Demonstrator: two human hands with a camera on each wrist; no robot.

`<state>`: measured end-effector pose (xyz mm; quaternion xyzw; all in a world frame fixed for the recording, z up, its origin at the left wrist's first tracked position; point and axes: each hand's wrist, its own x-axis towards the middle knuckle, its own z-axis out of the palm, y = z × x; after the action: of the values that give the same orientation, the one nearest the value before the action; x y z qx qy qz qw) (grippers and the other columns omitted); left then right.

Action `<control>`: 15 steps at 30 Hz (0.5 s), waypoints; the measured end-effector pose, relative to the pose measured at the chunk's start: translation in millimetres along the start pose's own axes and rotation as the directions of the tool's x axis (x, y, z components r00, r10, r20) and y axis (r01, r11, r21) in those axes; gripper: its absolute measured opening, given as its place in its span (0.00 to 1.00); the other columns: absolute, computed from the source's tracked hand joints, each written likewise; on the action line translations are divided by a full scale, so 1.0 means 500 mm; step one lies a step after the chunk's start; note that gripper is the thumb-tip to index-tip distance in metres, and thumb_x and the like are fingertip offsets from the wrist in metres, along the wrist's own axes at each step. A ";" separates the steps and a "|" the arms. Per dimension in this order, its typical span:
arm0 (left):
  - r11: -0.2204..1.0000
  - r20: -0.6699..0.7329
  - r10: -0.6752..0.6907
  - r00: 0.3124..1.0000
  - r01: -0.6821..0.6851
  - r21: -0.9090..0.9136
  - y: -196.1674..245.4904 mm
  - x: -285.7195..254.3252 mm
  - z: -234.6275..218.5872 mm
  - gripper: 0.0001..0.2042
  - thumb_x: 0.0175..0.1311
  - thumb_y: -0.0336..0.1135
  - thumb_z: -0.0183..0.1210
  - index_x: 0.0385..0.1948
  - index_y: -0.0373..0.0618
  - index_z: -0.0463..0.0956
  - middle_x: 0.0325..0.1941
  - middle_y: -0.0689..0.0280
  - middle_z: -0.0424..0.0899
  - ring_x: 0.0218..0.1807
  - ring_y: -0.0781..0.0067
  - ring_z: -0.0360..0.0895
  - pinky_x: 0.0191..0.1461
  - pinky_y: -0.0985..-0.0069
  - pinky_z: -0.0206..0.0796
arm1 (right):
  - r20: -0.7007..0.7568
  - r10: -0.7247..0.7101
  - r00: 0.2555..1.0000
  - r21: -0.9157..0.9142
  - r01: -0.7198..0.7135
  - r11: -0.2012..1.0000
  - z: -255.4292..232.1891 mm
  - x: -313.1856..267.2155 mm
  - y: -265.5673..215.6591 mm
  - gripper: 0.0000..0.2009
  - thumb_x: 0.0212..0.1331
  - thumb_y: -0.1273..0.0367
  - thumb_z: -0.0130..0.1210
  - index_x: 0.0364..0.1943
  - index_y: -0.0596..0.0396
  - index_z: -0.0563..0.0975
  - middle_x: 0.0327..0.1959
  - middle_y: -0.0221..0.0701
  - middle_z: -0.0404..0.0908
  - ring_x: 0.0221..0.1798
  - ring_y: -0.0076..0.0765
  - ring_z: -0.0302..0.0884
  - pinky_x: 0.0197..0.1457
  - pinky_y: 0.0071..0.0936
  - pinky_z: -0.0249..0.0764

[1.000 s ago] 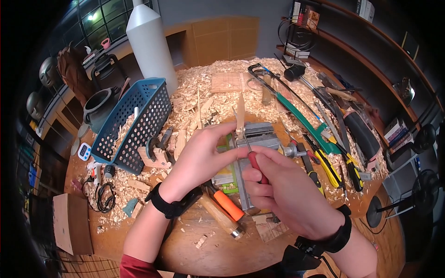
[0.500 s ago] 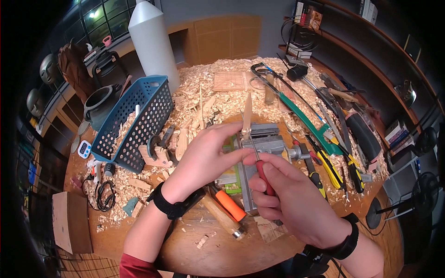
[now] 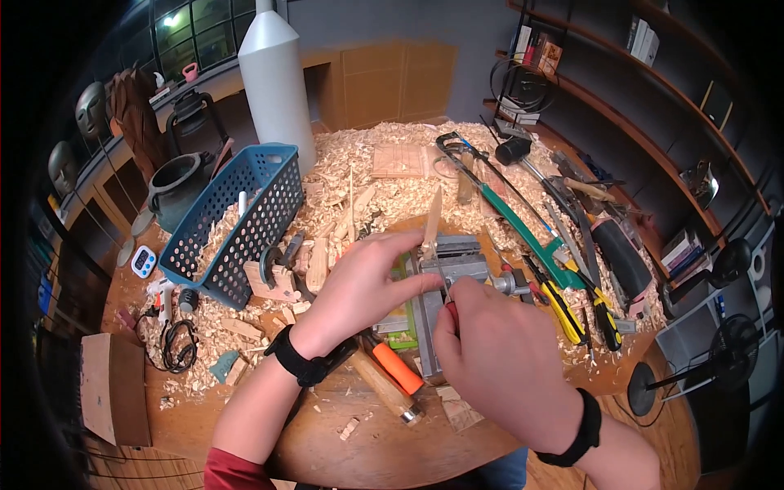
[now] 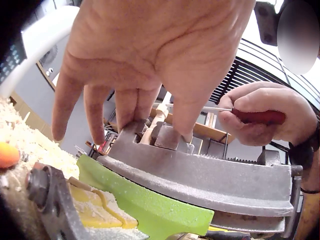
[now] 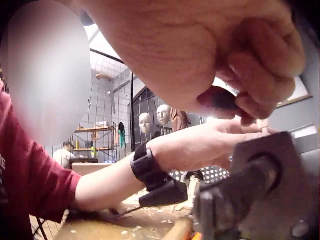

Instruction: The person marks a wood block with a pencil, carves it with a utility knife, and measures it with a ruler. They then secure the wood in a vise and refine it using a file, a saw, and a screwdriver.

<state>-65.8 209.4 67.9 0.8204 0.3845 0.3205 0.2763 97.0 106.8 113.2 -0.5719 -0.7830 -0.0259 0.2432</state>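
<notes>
A pointed, carved strip of wood (image 3: 433,216) stands upright, its lower end clamped in the grey metal vise (image 4: 200,172). My left hand (image 3: 359,278) spans the vise top with fingers extended, the index fingertip beside the wood's base and the thumb on the near side. My right hand (image 3: 510,351) grips a thin-shafted tool with a red handle (image 4: 262,117). The shaft points at the narrow, notched lower part of the wood, between left thumb and fingers. From the head view, the back of my right hand covers most of the handle.
Wood shavings cover the bench's far side. At left stands a blue perforated basket (image 3: 282,196). A green-framed saw (image 3: 523,224) and yellow-black tools (image 3: 559,310) lie right. A wooden-handled tool (image 3: 380,384) and an orange handle (image 3: 398,369) lie just left of the vise.
My right hand shifted slightly right with the tool, then turned over, so its back now hides the handle. My left hand stays at the wood. The head view has tilted a little.
</notes>
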 end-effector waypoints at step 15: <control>0.990 -0.133 0.136 0.982 -0.132 0.041 -0.007 -0.008 0.004 0.25 0.57 0.43 0.68 0.52 0.35 0.77 0.48 0.49 0.82 0.54 0.49 0.78 0.57 0.64 0.70 | 0.044 -0.018 0.999 -0.288 0.030 0.957 0.020 -0.008 -0.008 0.07 0.64 0.68 0.54 0.34 0.55 0.71 0.11 0.35 0.74 0.12 0.43 0.75 0.17 0.37 0.70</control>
<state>-67.8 207.7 62.9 0.8251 0.3514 0.3872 0.2142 90.7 105.2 103.7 -0.5921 -0.7826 -0.1309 0.1407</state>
